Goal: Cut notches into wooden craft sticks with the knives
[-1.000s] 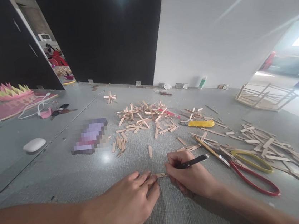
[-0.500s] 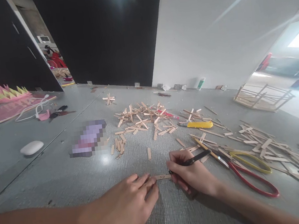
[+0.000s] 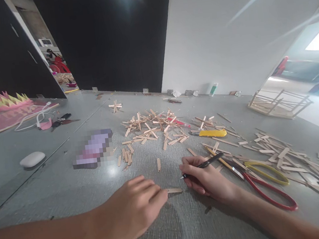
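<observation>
One flat wooden stick [image 3: 175, 190] is held at its left end by the left-hand grip [image 3: 137, 206], with the fingers curled and bunched; the held end is hidden, and thumb contact cannot be confirmed. The free length is extended rightward, low over the grey worktop [image 3: 175, 232], toward the right-hand grip [image 3: 204, 175]. That grip is closed narrowly around a black pen [image 3: 211, 160]. The pen tip is pointed down-left, near the stick's free end but apart from it. A second, shorter stick [image 3: 158, 164] is seen lying loose beyond, between the two grips. Scissors [image 3: 246, 176] with red and yellow handles are located right of the pen; a yellow cutter [image 3: 213, 133] is placed farther back.
</observation>
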Tool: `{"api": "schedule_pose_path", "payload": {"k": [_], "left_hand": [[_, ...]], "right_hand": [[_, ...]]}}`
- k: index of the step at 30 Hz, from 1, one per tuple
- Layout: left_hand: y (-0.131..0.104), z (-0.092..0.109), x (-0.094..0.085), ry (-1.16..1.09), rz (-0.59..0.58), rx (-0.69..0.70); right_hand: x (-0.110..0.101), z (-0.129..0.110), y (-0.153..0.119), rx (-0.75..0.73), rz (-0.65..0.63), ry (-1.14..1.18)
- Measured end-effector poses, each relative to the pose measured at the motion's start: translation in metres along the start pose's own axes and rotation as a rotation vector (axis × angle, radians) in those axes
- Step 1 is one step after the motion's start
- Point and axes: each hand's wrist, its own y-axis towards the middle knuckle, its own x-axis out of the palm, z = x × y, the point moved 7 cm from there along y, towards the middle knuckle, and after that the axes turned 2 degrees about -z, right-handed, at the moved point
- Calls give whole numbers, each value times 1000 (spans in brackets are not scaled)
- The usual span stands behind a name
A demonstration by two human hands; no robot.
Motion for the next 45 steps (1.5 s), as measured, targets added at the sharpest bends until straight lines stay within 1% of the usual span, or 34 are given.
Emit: {"api": "schedule_pose_path", "payload": {"k": [6,13,19,23,27,29,33,41,45], "left_hand": [[0,-17,2,-59,1,-92],[0,-25,-1,-114,47,-169],[-2,-36,4,-158,-24,-279],[-3,-38,8,-222,-44,-300],[0,-38,8,-174,-54,-315],[1,-38,9,-172,-77,-335],[3,-35,14,-159,-94,-308],[-4,-35,37,-180,-74,-186],[-7,-37,39,-193,-77,-177]], "right_hand": [[0,3,2,-9,-22,7],[-1,5,1,-11,-21,-7],[-2,7,3,-13,-31,-25],[-1,5,2,-18,-33,-38],[-1,3,1,-17,-29,-41],[0,2,2,-20,-28,-41],[0,3,2,-18,-29,-47],[2,0,0,-38,-30,-59],[2,0,1,-55,-29,-62]]}}
